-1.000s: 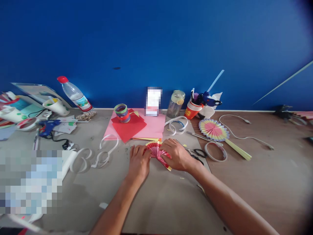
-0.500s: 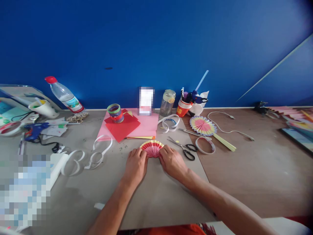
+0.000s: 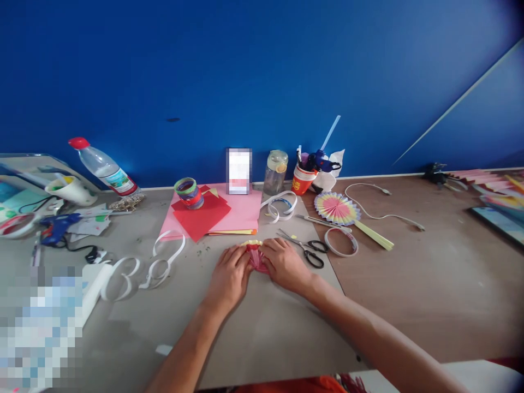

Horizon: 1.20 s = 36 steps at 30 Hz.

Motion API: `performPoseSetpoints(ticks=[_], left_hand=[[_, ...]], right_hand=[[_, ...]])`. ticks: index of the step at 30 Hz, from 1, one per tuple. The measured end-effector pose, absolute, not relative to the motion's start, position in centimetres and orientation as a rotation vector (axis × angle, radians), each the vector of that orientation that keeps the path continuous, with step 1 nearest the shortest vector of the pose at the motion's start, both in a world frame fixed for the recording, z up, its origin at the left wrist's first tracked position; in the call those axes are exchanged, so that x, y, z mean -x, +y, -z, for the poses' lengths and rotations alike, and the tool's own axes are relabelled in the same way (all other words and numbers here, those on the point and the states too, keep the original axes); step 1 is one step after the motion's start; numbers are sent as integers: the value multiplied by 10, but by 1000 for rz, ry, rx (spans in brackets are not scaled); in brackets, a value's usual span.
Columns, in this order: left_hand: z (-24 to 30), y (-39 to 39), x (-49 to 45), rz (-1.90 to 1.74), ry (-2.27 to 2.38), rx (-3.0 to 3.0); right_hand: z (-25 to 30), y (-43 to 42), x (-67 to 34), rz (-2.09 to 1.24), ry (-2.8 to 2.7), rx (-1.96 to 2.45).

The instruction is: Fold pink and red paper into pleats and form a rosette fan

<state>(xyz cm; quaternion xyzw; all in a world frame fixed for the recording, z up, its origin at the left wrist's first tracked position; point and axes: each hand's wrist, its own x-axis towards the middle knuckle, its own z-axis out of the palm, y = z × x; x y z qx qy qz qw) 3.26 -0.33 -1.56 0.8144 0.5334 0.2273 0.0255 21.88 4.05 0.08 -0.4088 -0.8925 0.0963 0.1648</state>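
Observation:
Between my two hands is a pleated paper fan (image 3: 256, 257), pink and red with a yellow edge, low over the grey work mat. My left hand (image 3: 231, 270) grips its left side with bent fingers. On the right side my right hand (image 3: 284, 263) is closed over the pleats, so much of the fan is hidden. Scissors with black handles (image 3: 313, 254) lie just right of my right hand. Farther right rests a round pleated paper fan (image 3: 338, 208) in pink, yellow and lilac, with a pale yellow handle (image 3: 374, 236).
Red paper (image 3: 202, 215) and pink sheets (image 3: 170, 218) lie behind my hands, with a wrapped tape roll (image 3: 189, 194) on top. Loops of white strip (image 3: 159, 270) sit to the left. A blue glue gun (image 3: 59, 226), a tilted bottle (image 3: 108, 172) and a red cup (image 3: 303, 180) stand around.
My hands have come closer together over the fan. Its spread arc is now squeezed narrower and more covered by fingers. The whole view has shifted slightly.

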Motion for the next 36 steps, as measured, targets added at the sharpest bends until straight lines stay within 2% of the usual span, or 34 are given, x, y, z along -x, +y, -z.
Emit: performPoseSetpoints(ticks=[6, 13, 21, 25, 32, 36], left_hand=[[11, -6, -35, -522, 1748, -2492], [11, -7, -35, -476, 1764, -2529], [20, -8, -36, -480, 1769, -2553], [24, -7, -37, -535, 1758, -2564], [26, -8, -34, -704, 1688, -2596], [23, -9, -34, -948, 1712, -2434]], right_hand=[[-4, 36, -227, -230, -2621, 1276], [-11, 35, -233, -269, -2658, 1333], [-2, 48, -232, -397, -2439, 1128], [-1, 78, -223, -590, -2366, 1030], [-6, 103, -203, -1075, -2378, 1245], [-7, 106, -208, -1239, -2313, 1226]])
